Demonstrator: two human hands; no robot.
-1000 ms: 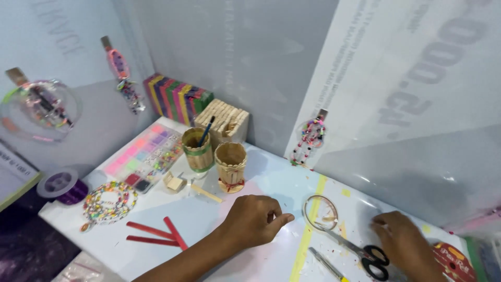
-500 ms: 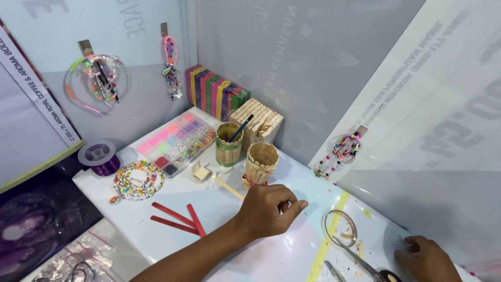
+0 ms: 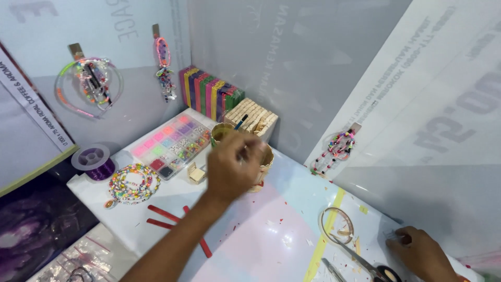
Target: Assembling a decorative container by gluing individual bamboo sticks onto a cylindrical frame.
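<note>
My left hand point(image 3: 235, 167) is raised over a small woven cup point(image 3: 265, 162) near the back of the white table point(image 3: 250, 240), fingers curled and blurred; I cannot tell whether it holds anything. A second cup point(image 3: 222, 132) with a pen in it stands just behind. My right hand point(image 3: 420, 253) rests on the table at the far right, fingers bent down, next to scissors point(image 3: 373, 269) and a thin ring hoop point(image 3: 336, 225).
A bead organiser box point(image 3: 167, 146), a beaded ring point(image 3: 131, 184), a purple thread spool point(image 3: 94, 161), red sticks point(image 3: 167, 219), coloured stick stacks point(image 3: 209, 96) and a wooden stick box point(image 3: 255, 117) fill the left and back. Beaded ornaments hang on the walls.
My left hand lifted off the table and moved back to the woven cup. The view shifted right and my right hand stayed near the scissors.
</note>
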